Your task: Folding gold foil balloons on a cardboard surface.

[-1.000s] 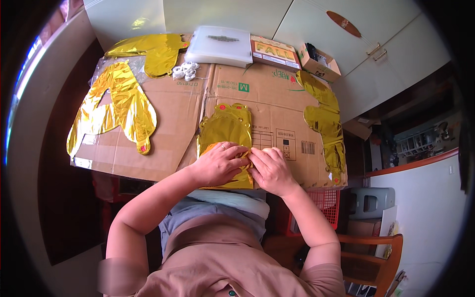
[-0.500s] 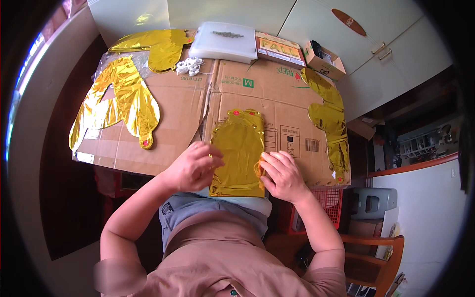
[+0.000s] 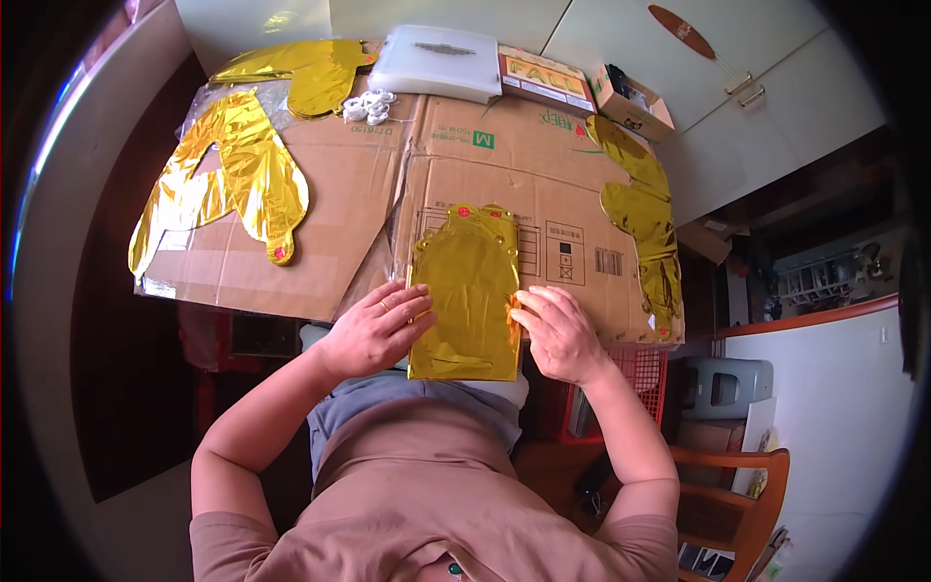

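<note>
A flat, folded gold foil balloon (image 3: pixel 465 281) lies in front of me, its lower end past the cardboard's near edge. Two red spots show at its far end. My left hand (image 3: pixel 378 328) rests on its left edge, fingers stretched out on the foil and thumb hidden. At its right edge, my right hand (image 3: pixel 558 335) pinches an orange crumpled strip (image 3: pixel 513 308) between thumb and fingertips. Whether the strip is tied to the foil, I cannot tell.
Flat gold foil balloons lie on the cardboard (image 3: pixel 339 209): an A-shaped one (image 3: pixel 276 184) at left, another (image 3: pixel 325 82) behind, one (image 3: pixel 640 209) at right. White string (image 3: pixel 369 107), a translucent case (image 3: pixel 436 63), a printed box (image 3: pixel 546 82) and an open carton (image 3: pixel 630 104) line the back.
My left hand has come down from above the foil onto its left edge. My right hand stays at the right edge with the orange strip. The whole view has shifted slightly.
</note>
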A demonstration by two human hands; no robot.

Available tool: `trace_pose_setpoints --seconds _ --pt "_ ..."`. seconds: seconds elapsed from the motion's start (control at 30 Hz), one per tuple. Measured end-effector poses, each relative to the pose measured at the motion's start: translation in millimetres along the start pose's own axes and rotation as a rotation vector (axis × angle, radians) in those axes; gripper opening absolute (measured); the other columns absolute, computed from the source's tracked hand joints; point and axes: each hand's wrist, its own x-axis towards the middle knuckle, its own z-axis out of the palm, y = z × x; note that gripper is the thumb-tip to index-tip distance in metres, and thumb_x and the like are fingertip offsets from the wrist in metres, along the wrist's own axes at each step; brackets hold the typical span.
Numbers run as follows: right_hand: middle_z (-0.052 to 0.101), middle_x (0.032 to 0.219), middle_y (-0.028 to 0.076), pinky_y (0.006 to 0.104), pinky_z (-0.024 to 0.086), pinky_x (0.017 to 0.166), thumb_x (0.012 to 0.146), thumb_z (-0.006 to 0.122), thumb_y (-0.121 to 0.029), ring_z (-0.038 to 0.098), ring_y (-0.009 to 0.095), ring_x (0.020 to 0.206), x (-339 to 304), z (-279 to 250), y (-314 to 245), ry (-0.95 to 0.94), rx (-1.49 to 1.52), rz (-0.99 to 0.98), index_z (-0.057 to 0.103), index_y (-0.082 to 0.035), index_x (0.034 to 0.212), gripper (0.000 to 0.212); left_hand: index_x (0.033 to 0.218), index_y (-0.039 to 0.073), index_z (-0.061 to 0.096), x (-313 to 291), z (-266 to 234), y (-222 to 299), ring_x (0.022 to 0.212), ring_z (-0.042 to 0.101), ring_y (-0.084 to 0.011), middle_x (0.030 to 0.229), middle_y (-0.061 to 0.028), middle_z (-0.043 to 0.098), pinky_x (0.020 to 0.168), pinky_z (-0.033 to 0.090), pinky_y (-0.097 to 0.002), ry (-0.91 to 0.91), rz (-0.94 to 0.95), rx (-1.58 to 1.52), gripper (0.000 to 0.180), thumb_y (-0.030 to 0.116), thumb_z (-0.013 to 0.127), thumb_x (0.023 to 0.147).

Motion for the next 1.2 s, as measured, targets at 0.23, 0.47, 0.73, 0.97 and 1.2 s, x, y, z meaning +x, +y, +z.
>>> trace_pose_setpoints --seconds 0.23,0.47,0.73,0.97,1.2 --pt "0.057 0.125 0.016 0.0489 0.041 0.11 0.072 0.068 -0.011 0.053 0.034 0.121 -2.8 -4.4 -3.3 -0.053 0.028 0.006 0.064 -0.002 0.117 0.046 0.116 0.004 0.067 0.5 -4.3 1.1 0.116 0.065 -0.0299 0.118 -0.0131 0.065 0.103 0.051 -0.0457 0.013 -0.018 -0.045 0.036 0.008 0.073 0.081" --pt "0.06 0.115 0.013 0.0477 0.043 0.106 0.074 0.074 -0.022 0.058 0.032 0.111 -3.2 15.0 -6.1 0.088 -0.055 -0.031 0.062 -0.002 0.117 0.048 0.113 0.002 0.068 -1.0 -2.2 3.5 0.106 0.069 -0.0302 0.11 -0.0128 0.068 0.096 0.055 -0.0441 0.07 -0.003 -0.071 0.034 0.01 0.076 0.081" --pt "0.063 0.101 0.01 0.0434 0.049 0.088 0.077 0.072 -0.005 0.061 0.029 0.092 8.0 16.9 2.0 0.123 -0.006 -0.035 0.065 -0.003 0.108 0.032 0.115 0.002 0.067 -3.6 -3.3 1.3 0.105 0.069 -0.0301 0.109 -0.0132 0.068 0.093 0.056 -0.0421 0.049 -0.019 -0.101 0.037 0.011 0.076 0.081" --pt "0.062 0.101 0.009 0.0419 0.049 0.088 0.083 0.066 -0.008 0.06 0.027 0.093 9.2 15.9 3.2 0.12 -0.01 -0.036 0.066 -0.002 0.106 0.024 0.118 0.003 0.065 1.2 -7.2 7.8 0.101 0.066 -0.0303 0.114 -0.0141 0.064 0.084 0.055 -0.0416 0.064 -0.177 -0.206 0.042 0.004 0.08 0.078" --pt "0.063 0.099 0.009 0.0412 0.049 0.087 0.083 0.064 -0.007 0.06 0.026 0.092 8.0 17.1 6.1 0.117 -0.033 -0.042 0.067 -0.003 0.105 0.023 0.11 0.007 0.068 2.7 -0.9 6.3 0.106 0.064 -0.0244 0.111 -0.0059 0.066 0.091 0.048 -0.0406 0.072 -0.197 -0.015 0.036 0.007 0.076 0.075"
